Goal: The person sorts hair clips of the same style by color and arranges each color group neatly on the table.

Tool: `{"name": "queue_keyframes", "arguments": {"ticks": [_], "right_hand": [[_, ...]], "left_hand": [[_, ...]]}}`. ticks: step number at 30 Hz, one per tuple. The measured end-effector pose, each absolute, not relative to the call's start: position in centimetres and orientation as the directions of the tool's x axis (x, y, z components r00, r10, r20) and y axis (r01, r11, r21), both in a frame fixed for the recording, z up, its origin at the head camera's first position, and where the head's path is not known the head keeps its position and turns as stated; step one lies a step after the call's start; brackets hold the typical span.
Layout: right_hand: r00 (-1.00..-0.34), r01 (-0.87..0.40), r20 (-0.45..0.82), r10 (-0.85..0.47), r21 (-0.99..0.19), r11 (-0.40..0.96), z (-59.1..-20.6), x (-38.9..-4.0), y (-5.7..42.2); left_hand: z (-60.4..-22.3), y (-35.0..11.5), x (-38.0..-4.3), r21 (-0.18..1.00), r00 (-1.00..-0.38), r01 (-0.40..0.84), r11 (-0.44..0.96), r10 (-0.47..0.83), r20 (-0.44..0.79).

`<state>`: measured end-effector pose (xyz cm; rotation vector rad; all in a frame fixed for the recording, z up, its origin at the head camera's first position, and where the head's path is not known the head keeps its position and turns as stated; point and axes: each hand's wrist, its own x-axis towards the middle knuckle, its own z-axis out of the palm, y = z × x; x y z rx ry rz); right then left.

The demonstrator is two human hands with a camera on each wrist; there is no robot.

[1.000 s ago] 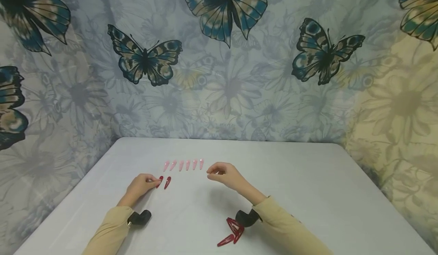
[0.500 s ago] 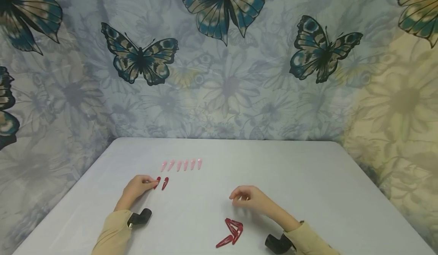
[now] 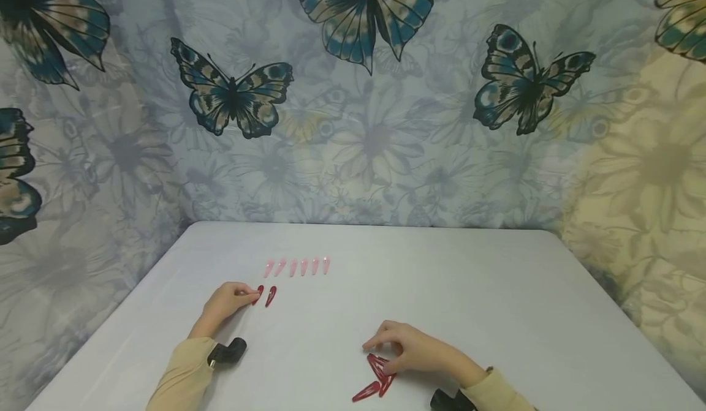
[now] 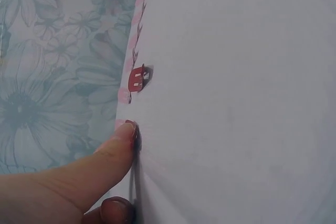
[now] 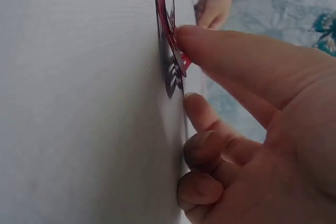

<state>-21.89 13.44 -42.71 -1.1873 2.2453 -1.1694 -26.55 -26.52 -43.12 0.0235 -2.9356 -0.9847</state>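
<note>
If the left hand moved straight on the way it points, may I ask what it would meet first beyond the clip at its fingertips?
Probably the next red clip, to the right of the left hand, though depth is unclear.

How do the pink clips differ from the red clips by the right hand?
The pink clips are pale, the red clips dark. The pink clips lie spaced in a row; the red clips lie bunched at mixed angles. Both are slim, tapered and on the white table.

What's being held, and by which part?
The left hand pinches a red hair clip around its middle; the right hand has no visible grip on the other clips.
</note>
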Motion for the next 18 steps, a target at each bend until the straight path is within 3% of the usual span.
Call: {"name": "queue_keyframes", "arguments": {"ticks": [7,18], "right_hand": [[-0.586,-0.591,0.055,-0.808,-0.711,0.380,-42.54,-21.41,12.94],[-0.532,-0.659,0.087,-0.842,-0.668,0.347,-42.34,-20.89,12.99]], "left_hand": [[-43.37,-26.87,-26.21,0.601,-0.998,-0.012,0.799,-0.044,0.038],[-43.36,-26.51,-26.44,0.603,-0.998,0.005,0.798,-0.030,0.047]]}}
